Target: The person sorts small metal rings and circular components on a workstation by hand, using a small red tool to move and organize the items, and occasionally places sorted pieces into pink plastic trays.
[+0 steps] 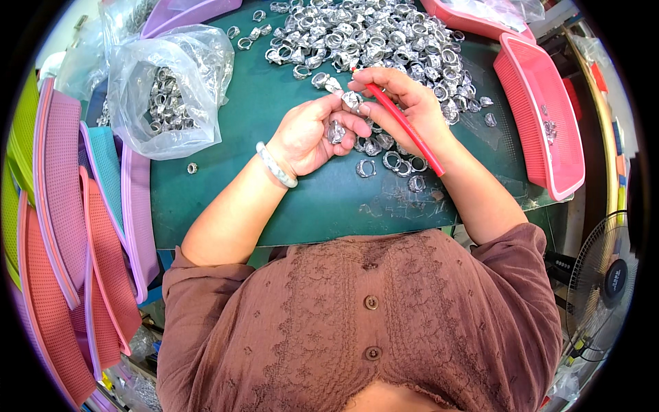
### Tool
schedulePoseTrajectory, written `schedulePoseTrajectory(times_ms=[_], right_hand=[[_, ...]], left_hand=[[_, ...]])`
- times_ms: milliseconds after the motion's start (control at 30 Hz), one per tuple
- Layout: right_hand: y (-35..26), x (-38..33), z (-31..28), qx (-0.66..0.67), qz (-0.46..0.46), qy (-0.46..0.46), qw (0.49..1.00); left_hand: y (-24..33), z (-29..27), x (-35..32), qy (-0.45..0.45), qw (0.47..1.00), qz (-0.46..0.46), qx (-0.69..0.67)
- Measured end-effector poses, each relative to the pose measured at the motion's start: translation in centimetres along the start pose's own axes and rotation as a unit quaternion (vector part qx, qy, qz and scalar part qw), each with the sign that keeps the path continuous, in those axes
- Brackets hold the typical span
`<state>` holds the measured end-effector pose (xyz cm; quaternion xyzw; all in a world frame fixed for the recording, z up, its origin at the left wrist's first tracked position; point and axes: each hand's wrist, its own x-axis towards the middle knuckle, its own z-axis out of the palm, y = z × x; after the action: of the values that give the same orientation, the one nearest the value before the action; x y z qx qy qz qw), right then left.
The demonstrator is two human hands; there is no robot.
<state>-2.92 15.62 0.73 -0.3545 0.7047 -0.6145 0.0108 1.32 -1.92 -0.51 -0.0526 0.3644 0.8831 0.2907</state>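
My left hand (pixel 304 136) is closed, pinching a silver-coloured ring (pixel 352 101) between thumb and fingers. Another silver ring (pixel 336 132) rests against its curled fingers. In my right hand (pixel 420 108) is a slim red pen-like stick (pixel 406 127), gripped near its far end, with the tip close to the pinched ring. Those right fingers also come near or touch that ring; I cannot tell which. Just beyond both hands spreads a big heap of silver rings (pixel 374 38). Several loose rings (pixel 391 161) lie below the right hand on the green table (pixel 302 206).
At the left, a clear plastic bag (pixel 134 130) of rings stands open beside stacked coloured baskets (pixel 62 185). A lone ring (pixel 192 167) lies near it. A pink basket (pixel 532 103) with a few small pieces is at the right, above a fan (pixel 604 275).
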Motion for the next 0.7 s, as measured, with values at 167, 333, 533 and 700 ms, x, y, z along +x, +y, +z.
schedulePoseTrajectory(times_ms=[167, 333, 533, 700], right_hand=[[0.0, 0.01, -0.01, -0.002, -0.009, 0.001, 1.0], [0.05, 0.0, -0.04, -0.004, -0.002, -0.001, 1.0], [0.05, -0.02, -0.08, -0.01, -0.004, -0.001, 1.0], [0.02, -0.01, -0.06, -0.012, -0.002, -0.001, 1.0]], left_hand=[[-0.01, -0.1, 0.01, -0.017, 1.0, -0.004, -0.015], [-0.01, 0.12, -0.08, 0.011, 1.0, -0.009, -0.004], [0.0, 0.19, -0.07, 0.015, 1.0, -0.01, -0.003], [-0.01, 0.13, -0.07, 0.01, 1.0, -0.006, -0.005]])
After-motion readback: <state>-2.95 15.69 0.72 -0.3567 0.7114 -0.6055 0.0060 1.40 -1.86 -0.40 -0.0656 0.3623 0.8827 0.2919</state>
